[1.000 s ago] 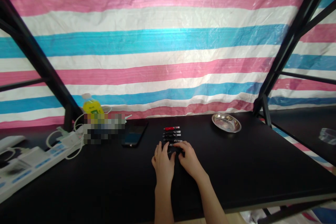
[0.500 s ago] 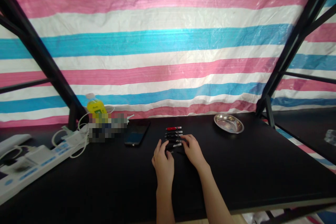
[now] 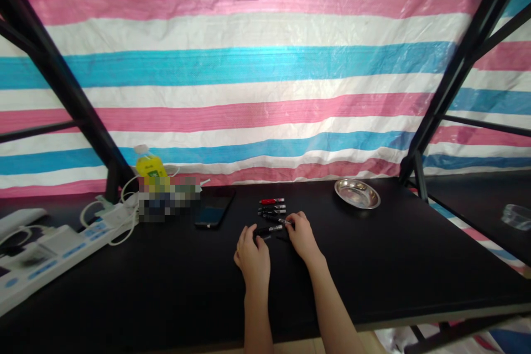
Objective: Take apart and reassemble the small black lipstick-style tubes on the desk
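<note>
Clock centred on the hands.

Striped plastic sheet (image 3: 265,61): backdrop, 12 o'clock; pink, blue, white.
Black table (image 3: 186,287): flat, beneath everything listed below.
Power strip (image 3: 66,257): white, 9 o'clock.
Metal plate (image 3: 357,194): shallow, 2 o'clock.
Left hand (image 3: 253,254): curled at the 9 o'clock end of the nearest black pen (image 3: 271,229); grip or touch, cannot tell.
Right hand (image 3: 302,237): bent fingertips at the 3 o'clock end of the next black pen (image 3: 276,220); pinch unclear.
Phone (image 3: 214,208): 10 o'clock.
Red pen (image 3: 272,201): 12 o'clock, farthest of the row.

Handling, advised: light fingertip nudges at the ends, barrels kept parallel, neighbours undisturbed; round barrels may roll.
</note>
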`<state>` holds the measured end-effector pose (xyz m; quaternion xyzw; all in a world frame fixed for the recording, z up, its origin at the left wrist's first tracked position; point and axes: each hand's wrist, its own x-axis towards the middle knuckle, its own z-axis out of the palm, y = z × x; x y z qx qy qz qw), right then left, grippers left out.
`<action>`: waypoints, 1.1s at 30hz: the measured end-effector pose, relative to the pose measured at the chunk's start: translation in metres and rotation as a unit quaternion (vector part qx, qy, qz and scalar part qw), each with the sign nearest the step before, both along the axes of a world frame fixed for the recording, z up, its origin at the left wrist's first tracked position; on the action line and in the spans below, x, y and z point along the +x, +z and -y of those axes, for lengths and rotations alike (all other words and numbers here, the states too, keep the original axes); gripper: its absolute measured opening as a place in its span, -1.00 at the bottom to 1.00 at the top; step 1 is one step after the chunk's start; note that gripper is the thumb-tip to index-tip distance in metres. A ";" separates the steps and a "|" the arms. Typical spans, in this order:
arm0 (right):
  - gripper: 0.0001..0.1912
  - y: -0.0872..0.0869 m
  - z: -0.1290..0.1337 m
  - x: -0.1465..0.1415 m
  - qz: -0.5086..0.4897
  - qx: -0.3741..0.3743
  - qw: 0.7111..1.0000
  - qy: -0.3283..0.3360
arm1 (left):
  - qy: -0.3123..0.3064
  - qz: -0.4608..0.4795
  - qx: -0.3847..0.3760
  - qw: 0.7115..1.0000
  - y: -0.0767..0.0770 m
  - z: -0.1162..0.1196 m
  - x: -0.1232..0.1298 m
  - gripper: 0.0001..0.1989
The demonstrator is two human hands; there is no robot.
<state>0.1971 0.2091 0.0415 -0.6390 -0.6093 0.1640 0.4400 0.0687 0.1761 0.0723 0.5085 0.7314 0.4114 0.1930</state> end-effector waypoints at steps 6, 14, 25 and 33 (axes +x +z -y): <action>-0.89 0.012 -0.003 -0.002 -0.181 0.053 0.982 0.001 | 0.071 0.083 0.169 0.979 -0.006 -0.002 -0.006 -0.69; -0.69 0.044 0.027 -0.004 -0.605 -0.130 0.747 0.244 | 0.015 0.363 0.218 0.906 0.015 0.003 0.011 -0.52; -0.89 0.041 0.035 -0.005 -0.722 -0.282 0.558 0.296 | -0.112 0.403 0.202 0.885 0.016 0.005 0.037 -0.38; -0.81 0.036 0.030 -0.007 -0.709 -0.269 0.619 0.204 | -0.136 0.327 0.195 0.915 0.018 0.005 0.032 -0.44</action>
